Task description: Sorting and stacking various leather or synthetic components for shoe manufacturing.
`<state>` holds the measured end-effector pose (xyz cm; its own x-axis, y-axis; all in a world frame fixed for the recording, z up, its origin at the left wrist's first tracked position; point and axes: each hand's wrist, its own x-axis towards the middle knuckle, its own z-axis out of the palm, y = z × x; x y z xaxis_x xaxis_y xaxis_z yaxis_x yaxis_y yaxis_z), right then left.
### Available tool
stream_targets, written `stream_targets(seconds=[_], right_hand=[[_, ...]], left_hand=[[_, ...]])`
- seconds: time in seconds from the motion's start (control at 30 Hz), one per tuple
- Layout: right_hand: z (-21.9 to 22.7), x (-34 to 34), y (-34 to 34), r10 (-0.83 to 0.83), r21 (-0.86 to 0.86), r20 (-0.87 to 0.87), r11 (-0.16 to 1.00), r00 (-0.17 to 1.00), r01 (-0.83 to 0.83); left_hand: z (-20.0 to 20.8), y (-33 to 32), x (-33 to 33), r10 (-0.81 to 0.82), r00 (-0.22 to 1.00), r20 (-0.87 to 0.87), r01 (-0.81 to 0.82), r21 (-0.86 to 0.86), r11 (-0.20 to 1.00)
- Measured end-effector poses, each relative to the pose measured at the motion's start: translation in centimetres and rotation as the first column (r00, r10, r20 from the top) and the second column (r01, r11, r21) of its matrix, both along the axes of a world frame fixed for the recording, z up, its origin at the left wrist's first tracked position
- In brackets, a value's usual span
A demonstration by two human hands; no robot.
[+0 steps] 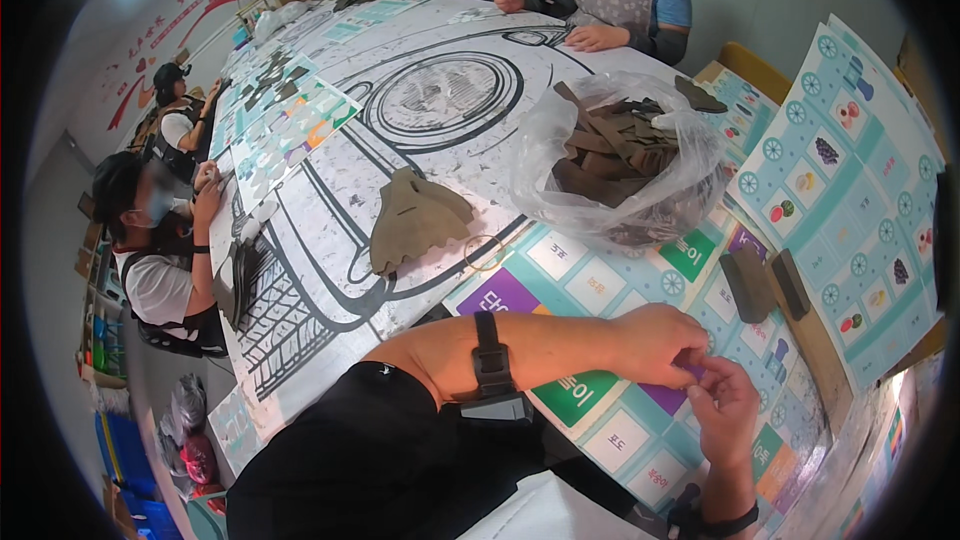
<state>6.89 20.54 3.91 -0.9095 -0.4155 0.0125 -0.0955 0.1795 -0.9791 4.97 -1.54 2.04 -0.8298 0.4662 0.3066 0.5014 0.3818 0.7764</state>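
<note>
Fingers [690, 340] of the left hand [655, 342] and right hand [728, 410] bend close together above the sheet [618, 438], whether pinching anything I cannot tell, brown blocks [747, 285] near and the open bag [690, 185] of brown pieces [612, 152] beyond, likely for easy reach.

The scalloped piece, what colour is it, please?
The scalloped piece is olive brown in the head view.

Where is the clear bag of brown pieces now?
In the head view, the clear bag sits right of centre, beyond the left hand and right of the scalloped brown piece.
</note>
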Motion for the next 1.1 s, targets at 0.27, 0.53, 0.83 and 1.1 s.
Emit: stream_targets(seconds=[0.27,0.53,0.83,1.1], right_hand=[[0.1,0.1,0.1,0.024,0.037,0.0,0.999,1.0,-0.024],[0.1,0.3,0.1,0.013,0.076,-0.018,0.997,1.0,-0.012],[0.0,0.2,0.2,0.007,0.153,-0.036,0.988,0.999,-0.002],[-0.6,0.0,0.3,0.011,0.113,-0.067,0.994,0.998,-0.004]], left_hand=[[-0.1,0.0,0.1,0.007,0.999,-0.054,-0.007,0.009,1.0],[0.0,-0.1,0.1,-0.022,0.998,-0.057,0.023,0.004,1.0],[-0.2,-0.1,0.0,-0.021,0.997,-0.078,0.021,-0.011,1.0],[-0.1,-0.2,0.0,-0.033,0.998,-0.05,0.033,-0.005,0.999]])
